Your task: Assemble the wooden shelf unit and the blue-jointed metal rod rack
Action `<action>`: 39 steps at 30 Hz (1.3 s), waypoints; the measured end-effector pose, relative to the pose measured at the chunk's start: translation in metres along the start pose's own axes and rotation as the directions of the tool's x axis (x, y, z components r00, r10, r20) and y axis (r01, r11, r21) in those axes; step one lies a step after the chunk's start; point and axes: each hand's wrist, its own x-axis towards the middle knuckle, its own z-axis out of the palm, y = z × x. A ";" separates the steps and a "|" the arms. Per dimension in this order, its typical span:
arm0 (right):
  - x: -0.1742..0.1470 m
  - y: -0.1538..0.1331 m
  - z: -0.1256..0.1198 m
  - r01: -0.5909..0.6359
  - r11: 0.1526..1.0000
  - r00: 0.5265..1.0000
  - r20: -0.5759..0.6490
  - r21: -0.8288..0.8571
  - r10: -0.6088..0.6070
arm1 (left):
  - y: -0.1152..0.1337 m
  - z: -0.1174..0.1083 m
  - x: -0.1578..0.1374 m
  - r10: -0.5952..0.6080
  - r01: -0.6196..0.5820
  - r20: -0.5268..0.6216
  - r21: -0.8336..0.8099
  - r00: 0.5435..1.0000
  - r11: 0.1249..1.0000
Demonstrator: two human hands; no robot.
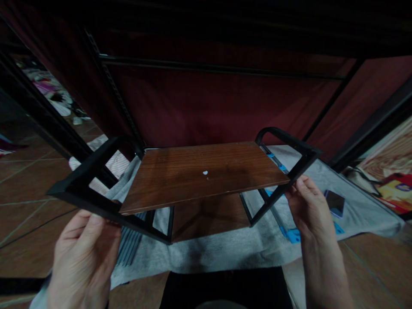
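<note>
- The step in hand, as I judge it, is the handling of a small shelf (180, 184) with both hands, one at each side.
- The shelf is in front of the person, in the middle, above a grey cloth (199, 257). Whether it rests on the cloth or is a little lifted, I cannot tell.
- The left hand (80, 253) is closed around the front of the left side frame (92, 167), with the thumb on top and the fingers curled below.
- The right hand (309, 206) pinches the front of the right side frame (289, 139); its fingers are partly hidden behind the bar.
- For the next move, it seems to me that both sides should go together and evenly, so that the shelf does not twist or tip.
- The shelf has two levels. The upper board (225, 163) is brown with wood grain, and near its middle there is a small white mark (205, 172). The lower board (206, 214) is also brown, but in shadow.
- The side frames are black, with rounded bends at the back and sharper corners at the front.
- On the cloth, grey tubes (128, 246) lie near the left hand, and a phone (334, 203) lies just beside the right one.
</note>
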 end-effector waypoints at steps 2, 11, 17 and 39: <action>0.001 -0.001 0.000 0.006 1.000 1.000 0.001 0.001 -0.006 | -0.001 -0.002 -0.001 -0.002 0.002 -0.003 0.019 1.000 1.000; 0.006 -0.005 0.008 0.014 1.000 1.000 0.018 0.000 -0.014 | -0.005 -0.010 0.001 0.012 -0.011 -0.017 0.027 1.000 1.000; -0.003 0.000 0.004 -0.017 1.000 1.000 0.014 0.009 0.017 | -0.003 -0.007 0.002 -0.022 0.023 -0.023 0.018 0.999 1.000; 0.000 0.000 0.003 -0.032 0.999 0.999 -0.012 0.007 0.032 | -0.001 -0.010 0.000 -0.008 0.008 0.004 0.046 1.000 0.999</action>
